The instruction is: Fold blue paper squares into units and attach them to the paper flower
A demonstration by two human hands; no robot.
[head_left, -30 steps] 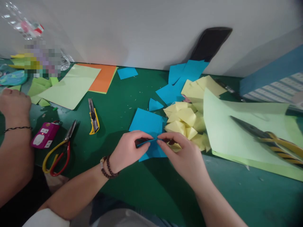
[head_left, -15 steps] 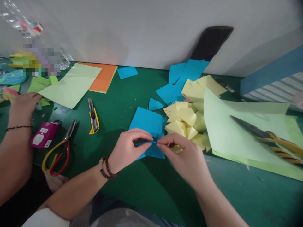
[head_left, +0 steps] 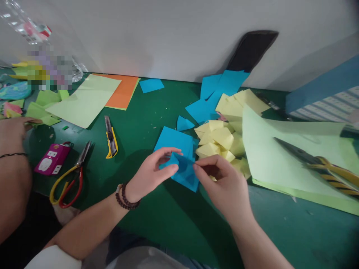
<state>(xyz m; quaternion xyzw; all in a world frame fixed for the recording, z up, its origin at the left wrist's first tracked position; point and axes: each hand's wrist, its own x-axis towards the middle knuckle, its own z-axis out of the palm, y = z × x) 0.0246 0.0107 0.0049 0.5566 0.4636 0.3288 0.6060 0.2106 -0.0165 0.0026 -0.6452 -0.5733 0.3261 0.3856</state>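
Note:
A small folded piece of blue paper (head_left: 183, 161) is held up between my two hands above the green table. My left hand (head_left: 151, 170), with beaded bracelets at the wrist, has its thumb and curled fingers around the left end of the piece. On the other side, the thumb and forefinger of my right hand (head_left: 224, 179) pinch its right edge. Beneath and behind them lies a stack of blue paper squares (head_left: 175, 138). Pale yellow folded paper pieces (head_left: 218, 140) are heaped just beyond my right hand.
Scissors (head_left: 74, 175), a yellow box cutter (head_left: 111, 138) and a magenta box (head_left: 52, 159) lie left. Black-and-yellow scissors (head_left: 316, 160) rest on pale green sheets (head_left: 269, 145) at right. Another person's hand (head_left: 14, 130) is far left. Blue sheets (head_left: 206, 104) lie near the wall.
My hands have moved slightly apart, and the blue paper piece has turned to show more of its surface. The other person's hand has shifted left and nearer.

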